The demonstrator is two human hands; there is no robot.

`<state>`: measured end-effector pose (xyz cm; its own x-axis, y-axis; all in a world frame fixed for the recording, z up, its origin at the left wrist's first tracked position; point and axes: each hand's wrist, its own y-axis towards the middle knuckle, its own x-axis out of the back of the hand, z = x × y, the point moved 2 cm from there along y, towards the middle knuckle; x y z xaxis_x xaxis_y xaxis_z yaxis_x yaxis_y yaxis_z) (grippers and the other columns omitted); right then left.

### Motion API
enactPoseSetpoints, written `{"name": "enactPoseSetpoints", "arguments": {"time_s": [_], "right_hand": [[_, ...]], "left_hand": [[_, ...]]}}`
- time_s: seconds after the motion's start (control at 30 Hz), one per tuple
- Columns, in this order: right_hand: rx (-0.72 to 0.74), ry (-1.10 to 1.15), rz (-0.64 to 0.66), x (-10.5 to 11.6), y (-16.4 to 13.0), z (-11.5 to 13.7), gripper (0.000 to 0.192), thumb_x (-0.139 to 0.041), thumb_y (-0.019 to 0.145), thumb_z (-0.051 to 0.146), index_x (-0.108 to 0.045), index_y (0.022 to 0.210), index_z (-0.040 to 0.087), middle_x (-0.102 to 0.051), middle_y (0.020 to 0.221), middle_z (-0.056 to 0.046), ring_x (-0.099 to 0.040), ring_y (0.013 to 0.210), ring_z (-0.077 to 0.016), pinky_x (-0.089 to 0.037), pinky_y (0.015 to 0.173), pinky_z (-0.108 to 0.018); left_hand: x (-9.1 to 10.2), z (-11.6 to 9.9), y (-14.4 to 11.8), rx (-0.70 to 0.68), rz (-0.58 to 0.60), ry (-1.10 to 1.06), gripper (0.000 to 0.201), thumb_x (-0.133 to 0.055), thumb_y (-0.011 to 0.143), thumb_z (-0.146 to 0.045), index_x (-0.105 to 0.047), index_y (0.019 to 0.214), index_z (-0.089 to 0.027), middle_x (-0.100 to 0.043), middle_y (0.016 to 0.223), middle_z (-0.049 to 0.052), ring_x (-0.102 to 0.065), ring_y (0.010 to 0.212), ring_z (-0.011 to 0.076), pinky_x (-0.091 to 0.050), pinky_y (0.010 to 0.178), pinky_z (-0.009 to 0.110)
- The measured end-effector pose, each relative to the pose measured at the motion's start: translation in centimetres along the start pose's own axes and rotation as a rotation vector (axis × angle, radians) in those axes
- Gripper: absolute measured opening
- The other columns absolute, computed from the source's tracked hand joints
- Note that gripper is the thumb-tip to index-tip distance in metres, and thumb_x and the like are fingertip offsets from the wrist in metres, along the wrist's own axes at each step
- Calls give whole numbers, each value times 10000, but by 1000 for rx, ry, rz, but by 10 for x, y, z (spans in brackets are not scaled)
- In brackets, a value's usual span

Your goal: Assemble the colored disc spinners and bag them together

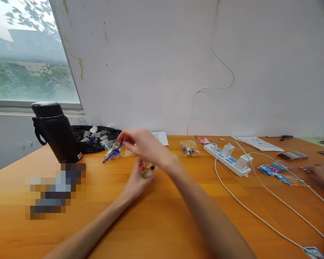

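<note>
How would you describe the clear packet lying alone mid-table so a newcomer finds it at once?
Start at the white power strip on the orange table. Just to its left, near the wall, lies the small clear packet of coloured pieces. Unlike the packets by the hands, it lies alone and untouched.

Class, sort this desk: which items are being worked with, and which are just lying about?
In hand: left hand holding small coloured pieces; right hand holding blue stick.
Lying about: black flask, power strip, packet, papers.
</note>
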<state>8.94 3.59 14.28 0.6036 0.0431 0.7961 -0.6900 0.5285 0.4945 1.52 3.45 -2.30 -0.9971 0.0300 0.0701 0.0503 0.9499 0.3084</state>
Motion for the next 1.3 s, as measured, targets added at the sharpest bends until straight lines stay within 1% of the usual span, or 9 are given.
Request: {"name": "enactPoseSetpoints", "arguments": {"time_s": [0.17,0.27,0.37,0.5,0.73,0.87,0.97,1.2,1.3], "right_hand": [[-121,2,-198,83,-31,-16,171,-547,928,219,-694,997,163,-724,941,-47,-647,832,-139,-490,754,-267],[-185,-22,-210,109,-50,-21,167,-579,904,246,-716,971,178,-728,936,-49,-655,835,-157,-503,740,-285],[-231,-35,-150,119,-59,-27,156,-602,879,248,-731,946,190,-731,917,-41,-661,828,-161,-507,717,-282],[-266,-33,-59,110,-57,-39,131,-620,858,218,-742,901,196,-738,890,-31,-665,813,-150,-502,696,-259],[-248,-126,131,60,-33,-49,148,-626,804,102,-744,856,175,-739,838,-31,-647,722,-125,-428,589,-210],[-224,-129,215,40,-26,-52,152,-621,790,76,-732,828,174,-736,826,-27,-638,693,-118,-400,559,-203],[-218,-40,256,39,-27,-53,147,-622,799,97,-728,859,179,-741,846,-26,-651,715,-123,-415,569,-201],[-244,63,230,63,-36,-48,133,-617,818,163,-728,889,171,-744,870,-42,-659,754,-142,-451,604,-218],[-247,115,277,61,-37,-50,148,-617,819,187,-730,913,180,-745,879,-41,-659,771,-146,-454,625,-224]], "left_hand": [[-2,-5,-3,11,-1,35,647,-749,681,-212,-427,1243,-223,-538,1326,105,-567,1215,258,-384,1086,415],[-1,-5,-3,25,-4,32,631,-743,693,-212,-425,1238,-228,-542,1319,106,-578,1209,260,-387,1082,419],[0,-5,-2,34,0,15,608,-739,711,-224,-420,1229,-234,-551,1304,106,-601,1191,257,-399,1071,423],[0,-4,-2,47,15,-45,603,-743,724,-247,-404,1222,-236,-542,1333,112,-598,1212,244,-392,1080,400],[-2,-5,-1,50,49,-153,604,-742,756,-256,-368,1231,-244,-537,1361,110,-589,1233,228,-397,1089,381],[-1,-5,-1,35,32,-123,603,-745,754,-245,-383,1236,-243,-544,1334,102,-589,1224,225,-383,1099,384],[1,-4,0,28,24,-87,605,-737,757,-241,-382,1247,-242,-587,1252,94,-611,1178,231,-407,1065,400],[4,-9,0,-1,-17,18,566,-729,739,-216,-422,1214,-235,-599,1196,79,-624,1103,224,-418,1027,395],[3,-12,-1,1,-15,-4,569,-737,718,-202,-438,1200,-234,-598,1200,78,-628,1102,222,-424,1016,381]]}}
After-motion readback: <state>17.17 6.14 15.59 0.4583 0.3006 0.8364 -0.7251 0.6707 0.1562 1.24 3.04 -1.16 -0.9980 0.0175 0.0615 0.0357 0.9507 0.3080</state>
